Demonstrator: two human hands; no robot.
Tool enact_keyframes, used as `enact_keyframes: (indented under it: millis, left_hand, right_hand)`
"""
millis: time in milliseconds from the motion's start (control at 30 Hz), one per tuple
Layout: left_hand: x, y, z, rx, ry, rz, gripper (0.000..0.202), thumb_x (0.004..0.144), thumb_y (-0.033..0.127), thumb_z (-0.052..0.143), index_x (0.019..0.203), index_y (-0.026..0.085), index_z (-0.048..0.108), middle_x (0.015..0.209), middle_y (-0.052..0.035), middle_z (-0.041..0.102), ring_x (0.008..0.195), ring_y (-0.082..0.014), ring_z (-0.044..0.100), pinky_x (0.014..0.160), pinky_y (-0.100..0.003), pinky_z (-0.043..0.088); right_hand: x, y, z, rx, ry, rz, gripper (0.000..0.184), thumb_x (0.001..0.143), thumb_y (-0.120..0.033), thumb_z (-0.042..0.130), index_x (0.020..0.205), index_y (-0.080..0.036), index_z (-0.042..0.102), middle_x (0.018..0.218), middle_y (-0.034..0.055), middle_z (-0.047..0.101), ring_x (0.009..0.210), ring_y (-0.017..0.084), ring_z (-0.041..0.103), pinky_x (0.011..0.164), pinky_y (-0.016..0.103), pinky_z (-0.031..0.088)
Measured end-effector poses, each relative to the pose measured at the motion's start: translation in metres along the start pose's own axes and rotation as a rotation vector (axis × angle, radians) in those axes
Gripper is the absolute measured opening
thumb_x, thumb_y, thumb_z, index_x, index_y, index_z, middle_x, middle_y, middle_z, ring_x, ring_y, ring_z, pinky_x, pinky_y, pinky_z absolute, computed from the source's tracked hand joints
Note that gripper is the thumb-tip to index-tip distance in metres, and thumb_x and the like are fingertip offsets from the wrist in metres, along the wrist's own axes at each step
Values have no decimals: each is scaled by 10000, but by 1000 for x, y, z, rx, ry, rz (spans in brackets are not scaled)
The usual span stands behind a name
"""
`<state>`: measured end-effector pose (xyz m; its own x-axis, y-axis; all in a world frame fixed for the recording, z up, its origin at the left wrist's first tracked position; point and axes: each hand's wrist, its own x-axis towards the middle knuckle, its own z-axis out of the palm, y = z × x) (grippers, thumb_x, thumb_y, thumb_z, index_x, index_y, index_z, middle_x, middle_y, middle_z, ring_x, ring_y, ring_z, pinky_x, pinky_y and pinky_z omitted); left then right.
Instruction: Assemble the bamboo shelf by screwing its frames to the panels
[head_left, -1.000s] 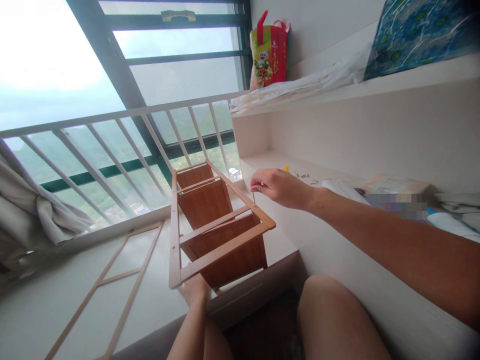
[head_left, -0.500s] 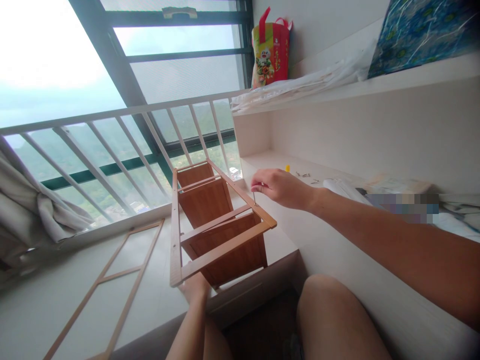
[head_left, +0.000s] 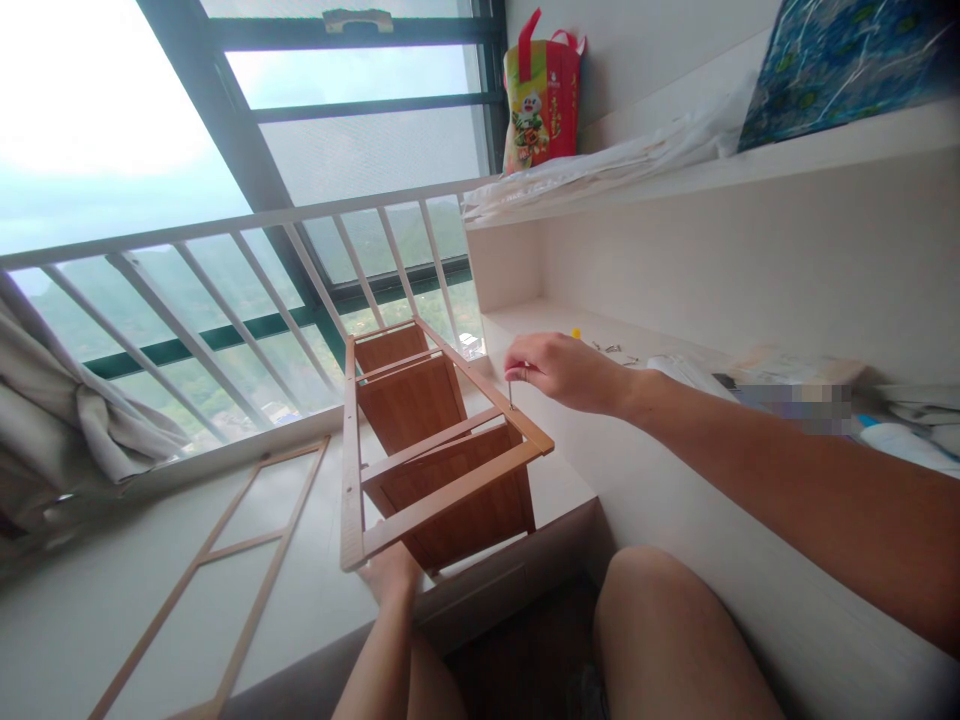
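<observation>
A brown wooden shelf unit (head_left: 442, 495) lies on its side on the white ledge, its side frame facing up and its boards hanging below. My left hand (head_left: 394, 575) grips its near left corner from below; the fingers are mostly hidden behind the frame. My right hand (head_left: 547, 368) is closed in a pinch above the right rail. Between its fingertips is a thin metal rod (head_left: 511, 395), like a hex key, upright with its lower end at a hole or screw in the rail. The rod's upper end is hidden by the fingers.
A second wooden frame (head_left: 281, 535) lies flat at left. Several small screws (head_left: 609, 348) and a yellow item (head_left: 576, 333) are on the right shelf. A railing (head_left: 300, 215) and window stand behind. A red and green bag (head_left: 544, 100) sits above; a grey curtain (head_left: 97, 400) hangs left.
My right hand has shifted very slightly, and the rod remains at the same spot on the rail. My left hand and the shelf unit look unmoved.
</observation>
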<state>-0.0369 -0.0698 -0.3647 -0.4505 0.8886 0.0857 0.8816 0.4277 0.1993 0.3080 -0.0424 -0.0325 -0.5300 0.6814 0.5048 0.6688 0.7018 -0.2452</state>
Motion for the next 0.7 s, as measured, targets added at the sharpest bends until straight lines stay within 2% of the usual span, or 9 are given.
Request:
enact_keyframes:
  millis: [233, 367, 533, 700]
  left_hand:
    - [-1, 2, -4, 37, -18, 6, 445, 862, 196, 449, 1284, 183, 592, 1381, -167, 560, 1252, -337, 517, 1073, -578, 318]
    - [-1, 2, -4, 39, -8, 3, 451, 873, 172, 410, 1287, 195, 586, 1377, -159, 566, 1250, -329, 520, 1066, -576, 334]
    - [-1, 2, -3, 68, -11, 8, 469, 834, 218, 505, 1296, 191, 577, 1396, -165, 545, 1252, -334, 517, 1077, -564, 325]
    - [0, 1, -1, 59, -17, 8, 484, 847, 213, 492, 1328, 196, 553, 1400, -168, 539, 1259, -333, 515, 1078, -571, 317]
  right_hand:
    - [0, 5, -2, 15, -35, -41, 165, 940, -226, 544, 817, -177, 642, 849, 50, 678, 772, 170, 572, 731, 301, 388]
    - [0, 6, -4, 32, -59, -72, 172, 945, -229, 538, 826, -178, 651, 870, 61, 690, 803, 183, 589, 748, 311, 403]
    - [0, 8, -6, 40, -81, -103, 181, 952, -226, 517, 836, -184, 649, 876, 60, 689, 807, 186, 598, 761, 317, 420]
    - [0, 11, -7, 45, -95, -139, 189, 941, -198, 499, 834, -189, 654, 871, 60, 681, 798, 187, 588, 756, 323, 423]
